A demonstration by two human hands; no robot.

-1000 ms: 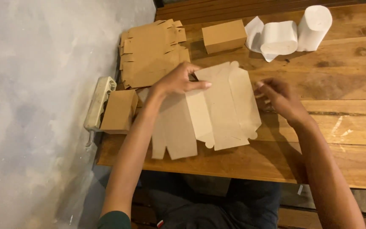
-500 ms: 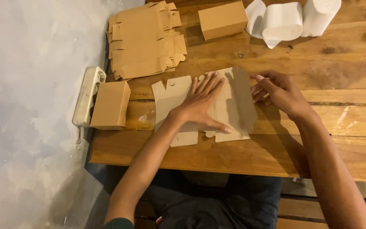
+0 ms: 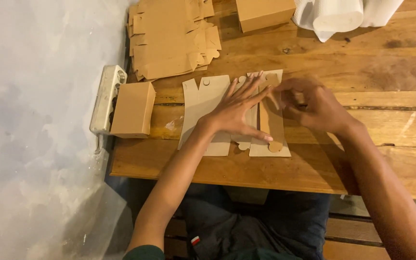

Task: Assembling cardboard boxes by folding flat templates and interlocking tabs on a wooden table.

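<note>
Left hand (image 3: 234,111) lies palm-down with fingers (image 3: 251,85) spread apart, pressing flat on the unfolded brown cardboard box blank (image 3: 203,103), which rests on the wooden table (image 3: 371,72) near its front edge. Right hand (image 3: 314,108), at 3 o'clock of the left, has its fingers curled together at the blank's right-hand folded panel (image 3: 271,123); whether they pinch the panel or only press on it cannot be told. At 9 o'clock of the blank stands an assembled brown carton (image 3: 133,108), touching a white power strip (image 3: 106,98) at the table's left edge. At 11 o'clock lies a stack of flat box blanks (image 3: 172,41). At 12 o'clock, a second assembled carton (image 3: 265,12); at 1 o'clock, rolled white foam sheets (image 3: 338,14).
</note>
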